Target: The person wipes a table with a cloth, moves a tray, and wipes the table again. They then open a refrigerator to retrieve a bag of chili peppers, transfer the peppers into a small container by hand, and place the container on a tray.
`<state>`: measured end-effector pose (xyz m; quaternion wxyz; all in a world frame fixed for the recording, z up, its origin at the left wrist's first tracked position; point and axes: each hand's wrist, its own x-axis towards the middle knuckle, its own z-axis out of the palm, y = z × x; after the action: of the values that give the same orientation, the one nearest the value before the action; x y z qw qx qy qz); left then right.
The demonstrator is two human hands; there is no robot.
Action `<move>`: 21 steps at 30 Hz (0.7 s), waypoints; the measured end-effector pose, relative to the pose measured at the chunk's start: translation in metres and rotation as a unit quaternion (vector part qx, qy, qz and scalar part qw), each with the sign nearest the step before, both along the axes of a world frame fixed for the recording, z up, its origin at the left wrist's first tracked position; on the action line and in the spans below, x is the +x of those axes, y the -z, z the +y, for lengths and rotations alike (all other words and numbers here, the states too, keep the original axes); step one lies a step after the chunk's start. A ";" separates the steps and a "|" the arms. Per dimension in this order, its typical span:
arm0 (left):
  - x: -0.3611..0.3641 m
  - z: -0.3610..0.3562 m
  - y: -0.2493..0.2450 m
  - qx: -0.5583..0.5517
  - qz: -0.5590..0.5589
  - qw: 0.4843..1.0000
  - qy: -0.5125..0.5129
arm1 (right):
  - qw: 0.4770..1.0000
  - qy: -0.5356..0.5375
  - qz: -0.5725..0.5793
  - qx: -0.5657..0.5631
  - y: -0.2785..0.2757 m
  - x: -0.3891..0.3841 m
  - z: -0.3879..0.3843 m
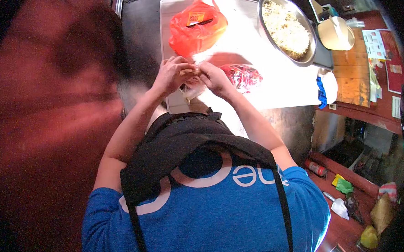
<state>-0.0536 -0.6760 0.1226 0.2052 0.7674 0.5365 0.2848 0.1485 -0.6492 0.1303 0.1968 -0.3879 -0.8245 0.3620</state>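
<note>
Both my hands meet over the near left part of the white table [233,21]. My left hand [174,75] pinches the gathered top of a clear plastic bag [193,87], and my right hand [214,78] has its fingers closed on the same top from the other side. The bag hangs below my fingers with pale contents that are hard to make out. Just right of my right hand lies a clear bag of red pieces [244,79]. Beyond my left hand stands a red plastic carrier bag [197,30] with a yellow label showing.
A large metal bowl [314,40] of pale bean sprouts [286,28] sits at the table's right end. Past it are a cream-coloured container [335,33] and a wooden board [351,72]. A blue and white cloth [326,87] lies by the right corner. A red wall is close on my left.
</note>
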 end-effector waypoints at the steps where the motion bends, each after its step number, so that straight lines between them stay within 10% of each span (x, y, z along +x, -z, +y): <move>1: 0.001 0.001 0.000 -0.034 0.005 0.999 0.010 | 1.000 -0.009 0.012 -0.001 -0.003 -0.001 0.000; 12: 0.000 0.004 0.029 -0.184 -0.051 0.980 -0.057 | 0.993 0.070 -0.055 -0.082 0.001 0.011 0.011; 14: 0.002 0.009 0.022 -0.201 -0.037 0.976 -0.073 | 0.979 0.130 -0.032 0.151 -0.019 0.004 0.000; 21: 0.003 0.018 0.024 -0.334 -0.190 0.921 -0.066 | 0.993 0.098 -0.026 0.062 0.003 -0.001 -0.009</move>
<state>-0.0509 -0.6581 0.0986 0.5289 0.5485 0.6005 0.2425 0.1472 -0.6585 0.1269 0.2338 -0.4630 -0.8082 0.2788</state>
